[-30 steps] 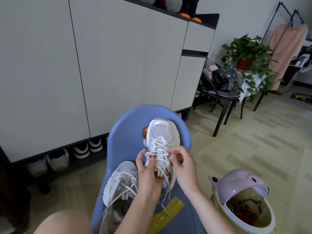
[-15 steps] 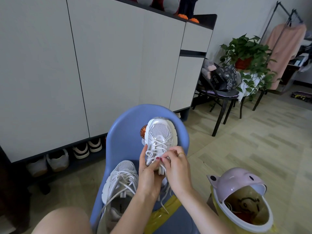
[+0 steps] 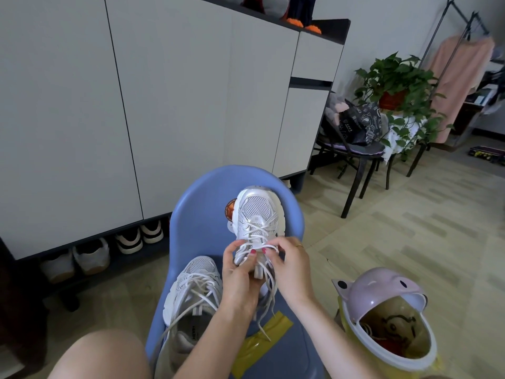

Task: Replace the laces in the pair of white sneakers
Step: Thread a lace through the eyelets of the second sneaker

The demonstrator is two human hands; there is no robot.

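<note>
Both hands' fingers [image 3: 252, 259] curled, seemingly pinching sneaker [image 3: 257, 214] laces [image 3: 269, 280].

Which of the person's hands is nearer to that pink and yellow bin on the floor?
The right hand. It pinches the lace of the held sneaker, on the side where the bin stands. The left hand grips the same shoe, farther from the bin.

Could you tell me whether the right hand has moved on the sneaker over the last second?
Yes. The right hand has shifted left across the held sneaker, closing against the left hand at the laces.
</note>
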